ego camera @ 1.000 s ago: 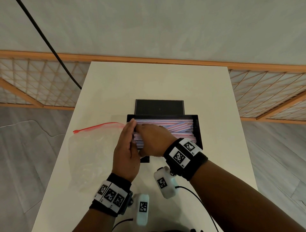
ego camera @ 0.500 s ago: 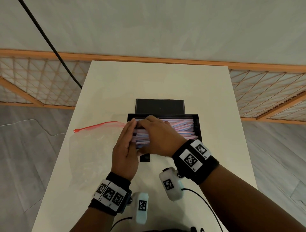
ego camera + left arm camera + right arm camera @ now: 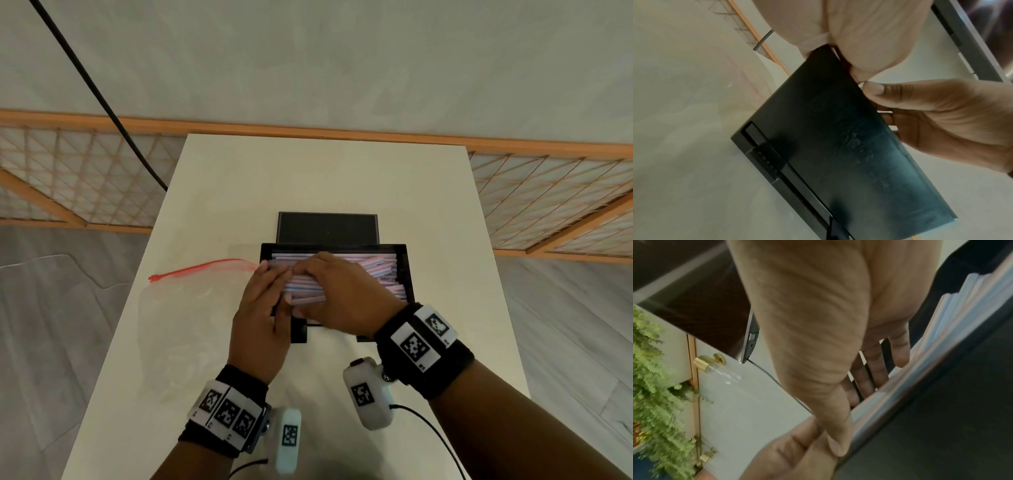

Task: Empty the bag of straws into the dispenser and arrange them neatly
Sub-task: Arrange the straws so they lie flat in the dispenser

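The black dispenser [image 3: 408, 274] sits mid-table with its lid [image 3: 328, 228] open behind it, full of pink and blue straws [image 3: 378, 270]. My right hand [image 3: 337, 294] lies over the left half of the pile, with fingers curled over the top and thumb at the front, gripping a bundle of straws. My left hand [image 3: 265, 294] presses flat, fingers straight, against the straws' left ends. The left wrist view shows the dispenser's dark front [image 3: 838, 146] and the right hand [image 3: 941, 113] at its rim. The right wrist view shows straws [image 3: 941, 318] under my right hand's fingers [image 3: 869, 368].
The clear zip bag [image 3: 185, 315] with a red seal lies flat on the white table [image 3: 325, 178], left of the dispenser and touching its corner. A black cable [image 3: 102, 96] hangs at the far left. A wooden lattice railing [image 3: 548, 192] runs behind the table.
My right hand has slid slightly right and toward the back over the straws, still holding the bundle. My left hand has stayed against the straw ends.
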Available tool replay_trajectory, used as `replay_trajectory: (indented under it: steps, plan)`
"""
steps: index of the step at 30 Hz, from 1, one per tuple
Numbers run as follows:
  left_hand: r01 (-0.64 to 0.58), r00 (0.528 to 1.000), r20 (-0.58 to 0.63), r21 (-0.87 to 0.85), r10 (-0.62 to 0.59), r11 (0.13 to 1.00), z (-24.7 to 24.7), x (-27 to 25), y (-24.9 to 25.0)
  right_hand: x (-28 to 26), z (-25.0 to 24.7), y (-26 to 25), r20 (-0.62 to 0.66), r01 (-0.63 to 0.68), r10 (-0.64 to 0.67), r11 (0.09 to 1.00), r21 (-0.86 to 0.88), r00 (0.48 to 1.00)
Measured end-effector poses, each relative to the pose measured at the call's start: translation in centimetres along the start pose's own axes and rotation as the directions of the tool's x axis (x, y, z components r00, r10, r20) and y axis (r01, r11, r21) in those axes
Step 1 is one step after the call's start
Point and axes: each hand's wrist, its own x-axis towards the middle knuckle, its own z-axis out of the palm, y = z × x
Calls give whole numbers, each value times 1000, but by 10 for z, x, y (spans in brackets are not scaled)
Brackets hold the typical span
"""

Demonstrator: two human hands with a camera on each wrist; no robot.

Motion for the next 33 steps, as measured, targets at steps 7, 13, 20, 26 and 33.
replay_trajectory:
  steps: [7,13,20,26,33]
  plan:
    - [6,1000,-22,49,-5,999,0,0,5,-5,-24,11,81,-66,93,953,-296,992]
    - [17,1000,-15,47,-17,999,2,2,6,2,0,9,146,-105,157,944,-312,977]
    - [20,999,-27,47,-19,999,2,1,4,17,-6,10,245,-134,190,965,-226,951]
    - [30,999,-19,59,-29,998,0,2,7,20,-12,9,296,-118,188,964,-239,937]
    - [20,1000,-12,35,-20,999,0,0,6,24,-18,6,412,-146,222,967,-207,884]
